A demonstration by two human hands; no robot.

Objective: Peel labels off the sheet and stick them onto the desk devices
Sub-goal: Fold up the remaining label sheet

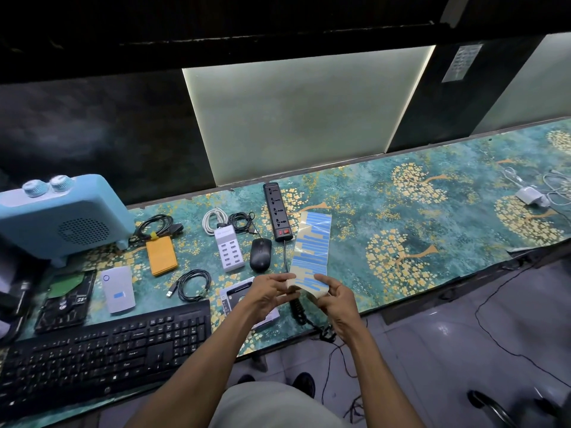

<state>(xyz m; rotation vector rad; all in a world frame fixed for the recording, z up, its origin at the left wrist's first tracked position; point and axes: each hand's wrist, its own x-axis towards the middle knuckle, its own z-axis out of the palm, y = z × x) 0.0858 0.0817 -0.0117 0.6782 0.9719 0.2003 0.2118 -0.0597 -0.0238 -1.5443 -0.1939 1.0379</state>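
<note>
A long strip of backing paper with blue labels, the label sheet (312, 245), stands up from my two hands above the desk's front edge. My left hand (268, 293) pinches its lower left end. My right hand (335, 299) holds the lower right end, thumb on a blue label. On the desk lie a silver drive (118, 288) with one blue label stuck on it, an orange drive (161, 255), a white USB charging hub (229, 253), a black mouse (260, 254), a black power strip (278, 216) and a black keyboard (102, 350).
A light-blue heater (61, 217) stands at the left, a bare hard disk (66, 301) in front of it. Coiled cables (194, 285) lie among the devices. A white adapter with cables (531, 194) lies far right. A boxed item (234, 296) sits under my left hand.
</note>
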